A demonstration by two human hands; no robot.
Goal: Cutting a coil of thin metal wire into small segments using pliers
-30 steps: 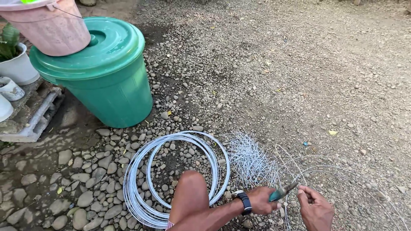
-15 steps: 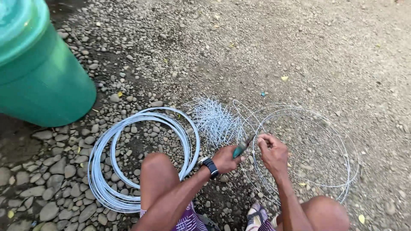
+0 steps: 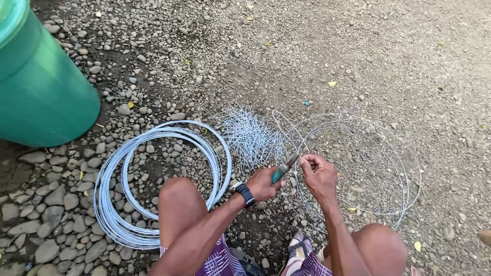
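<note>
I squat over gravel ground. My left hand, with a dark watch on its wrist, grips teal-handled pliers whose jaws point up and right toward the wire. My right hand pinches thin grey wire of a large loose hoop lying on the ground to the right. A pile of short cut wire pieces lies just above my hands. A thick coil of light blue-grey wire rests on the stones to the left, partly under my left knee.
A large green plastic barrel stands at the upper left. Rounded stones cover the ground on the left, finer gravel on the right. My knees and patterned shorts fill the bottom edge, with a sandal between them.
The view has swung right and down, so the barrel slid to the left edge and the pots left the frame. My hands stay together at the wire with the pliers.
</note>
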